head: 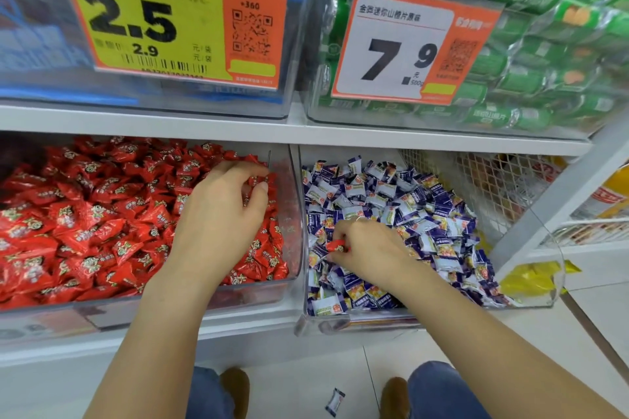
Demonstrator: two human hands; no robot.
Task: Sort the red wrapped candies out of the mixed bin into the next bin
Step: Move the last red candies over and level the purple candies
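While both arms reach into the lower shelf, the scene reads so:
Right hand (366, 250): at 5 o'clock of centre, inside the mixed bin (531, 296); fingertips pinch one red wrapped candy (337, 246) at the hand's 9 o'clock side
Mixed bin: clear plastic; heaped with purple-and-white wrapped candies (425, 214)
Left hand (226, 214): at centre, over the red candy bin (292, 214); fingers curled down among the red candies (85, 224); whether they grasp any, cannot tell
Floor (306, 381): one purple-and-white candy (335, 402) at 6 o'clock, between brown shoes
Upper shelf: price cards (391, 54) reading 2.5 and 7.9; green rolls (544, 27) at 1 o'clock
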